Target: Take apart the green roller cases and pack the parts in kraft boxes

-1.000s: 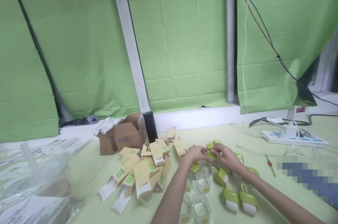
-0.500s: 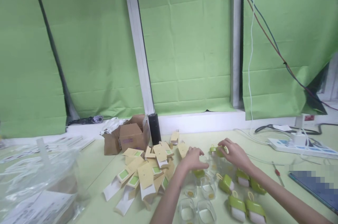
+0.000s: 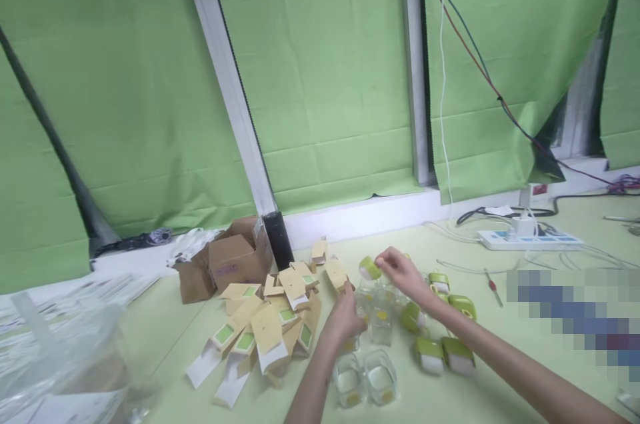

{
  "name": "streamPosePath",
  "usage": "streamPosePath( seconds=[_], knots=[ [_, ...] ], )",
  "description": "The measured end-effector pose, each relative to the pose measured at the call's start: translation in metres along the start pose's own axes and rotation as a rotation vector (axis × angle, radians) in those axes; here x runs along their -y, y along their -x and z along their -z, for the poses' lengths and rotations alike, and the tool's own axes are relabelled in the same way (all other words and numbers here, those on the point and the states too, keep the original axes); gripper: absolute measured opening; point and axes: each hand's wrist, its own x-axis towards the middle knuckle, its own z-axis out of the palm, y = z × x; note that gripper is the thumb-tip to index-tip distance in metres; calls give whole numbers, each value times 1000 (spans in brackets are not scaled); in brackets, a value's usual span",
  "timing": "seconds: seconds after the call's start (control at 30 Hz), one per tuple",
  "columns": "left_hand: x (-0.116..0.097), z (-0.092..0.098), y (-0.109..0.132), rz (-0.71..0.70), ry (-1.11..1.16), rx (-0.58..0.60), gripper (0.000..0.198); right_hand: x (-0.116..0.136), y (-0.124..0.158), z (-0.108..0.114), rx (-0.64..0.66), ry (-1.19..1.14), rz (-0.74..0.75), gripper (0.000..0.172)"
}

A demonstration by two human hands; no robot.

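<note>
Right hand [image 3: 403, 275]: a green lid [image 3: 369, 268] was pinched between thumb and fingertips. It was held in the air just left of those fingers, above the open jars [image 3: 381, 325].
Left hand [image 3: 347, 317]: the fingers were curled down among the open jars. Whether one was actually gripped could not be told, as the jar under the palm was hidden.

Risks, as judged:
- The lid was held by its edge only. If it slipped, it would be dropped onto the glass right below the fingers, and a jar could be tipped or chipped.
- The open jars were packed touching one another under both hands, so a neighbour could be knocked over by a wrist.
- The capped jars [image 3: 430, 354] were set close under the right forearm, below the fingers, and could be swept across the tabletop [image 3: 165, 324].
- The cardboard sleeves [image 3: 270, 327] were piled just left of the left fingers and could be shoved or snagged.

Counts:
- Lid in the fingers: 1
- Open jars: at least 5 were made out. Those near the hands overlapped, so the total was not certain.
- Capped jars: 5
- Cardboard sleeves: well over a dozen, stacked, so no exact count was possible.
- Brown box [image 3: 235, 261]: 1
- Black cylinder [image 3: 279, 241]: 1
- Power strip [image 3: 525, 239]: 1
- Screwdriver [image 3: 493, 286]: 1
</note>
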Motion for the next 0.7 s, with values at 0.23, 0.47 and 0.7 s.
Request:
streamPosePath(
  seconds=[0.23,0.47,0.7],
  knots=[
    [-13,15,3,-96,-44,-30,60,-26,42,106,-76,51,-121,24],
    [-68,-4,31,-244,-18,27,68,-40,101,134,-110,86,-240,33],
    [-115,-9,32,-247,284,252,87,-8,86,113,8,38,-149,33]
  ],
)
